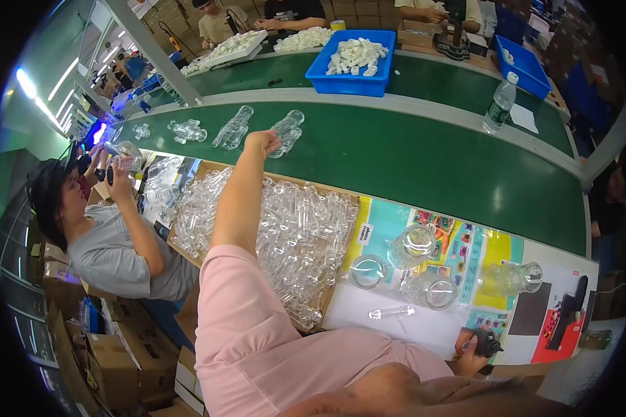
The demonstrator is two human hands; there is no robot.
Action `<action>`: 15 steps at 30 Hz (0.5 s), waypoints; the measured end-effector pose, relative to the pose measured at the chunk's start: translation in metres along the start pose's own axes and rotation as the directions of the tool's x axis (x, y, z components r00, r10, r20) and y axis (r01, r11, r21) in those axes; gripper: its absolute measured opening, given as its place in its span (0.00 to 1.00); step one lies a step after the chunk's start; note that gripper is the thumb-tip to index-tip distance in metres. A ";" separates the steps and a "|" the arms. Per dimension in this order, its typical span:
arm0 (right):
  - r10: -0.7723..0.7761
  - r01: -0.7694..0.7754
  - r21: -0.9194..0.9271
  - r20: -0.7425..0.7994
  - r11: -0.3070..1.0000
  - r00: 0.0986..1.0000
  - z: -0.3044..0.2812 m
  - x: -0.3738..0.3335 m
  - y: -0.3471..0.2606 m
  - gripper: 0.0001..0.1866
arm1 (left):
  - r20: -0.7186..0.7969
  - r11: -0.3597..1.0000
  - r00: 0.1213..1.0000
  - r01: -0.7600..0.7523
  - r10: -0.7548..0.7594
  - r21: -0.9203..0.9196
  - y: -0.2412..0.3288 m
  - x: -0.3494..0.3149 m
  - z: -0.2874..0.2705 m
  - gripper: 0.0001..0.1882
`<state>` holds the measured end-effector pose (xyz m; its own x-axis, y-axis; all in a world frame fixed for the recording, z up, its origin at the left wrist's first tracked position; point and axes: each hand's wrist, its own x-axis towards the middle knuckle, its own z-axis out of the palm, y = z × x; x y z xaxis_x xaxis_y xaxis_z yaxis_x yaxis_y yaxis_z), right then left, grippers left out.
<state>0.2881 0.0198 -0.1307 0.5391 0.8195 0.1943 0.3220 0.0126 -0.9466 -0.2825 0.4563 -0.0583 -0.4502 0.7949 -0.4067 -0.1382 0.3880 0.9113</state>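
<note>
My left hand point(263, 142) reaches out over the green conveyor belt. Its fingers are curled against a clump of clear plastic parts point(289, 126) and appear to pinch the near end. Low at the right, my right hand point(469, 363) is wrapped round a black tool point(489, 342) whose exact kind I cannot make out. Clear jar-like pieces, among them an upright one point(415, 243) and a round one point(367, 271), stand on the printed table cover. Near them lies a slim clear tube-like part point(392, 313).
A cardboard box point(332, 292) full of clear parts sits under my left arm. More clear clumps point(234, 128) line the belt point(396, 156). Beyond are a blue bin point(350, 87) of white pieces and a water bottle point(500, 104). A co-worker point(129, 250) sits at the left.
</note>
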 end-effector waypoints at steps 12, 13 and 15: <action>0.073 -0.069 0.073 -0.050 0.995 0.996 -0.014 -0.014 0.014 0.17 | 0.200 0.973 0.961 -0.212 0.192 0.087 0.013 -0.076 0.015 0.14; 0.044 -0.043 0.056 -0.016 0.998 0.999 -0.010 -0.010 0.006 0.17 | 0.207 0.975 0.961 -0.205 0.183 0.088 0.016 -0.093 0.018 0.14; -0.012 0.010 0.030 0.035 0.999 0.999 -0.011 -0.008 0.001 0.16 | 0.322 0.980 0.929 -0.198 0.182 0.018 0.023 -0.137 0.033 0.14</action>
<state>0.2925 0.0073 -0.1303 0.5082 0.8386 0.1963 0.3038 0.0386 -0.9519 -0.1949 0.3716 0.0164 -0.1594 0.9593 -0.2329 -0.0302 0.2311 0.9725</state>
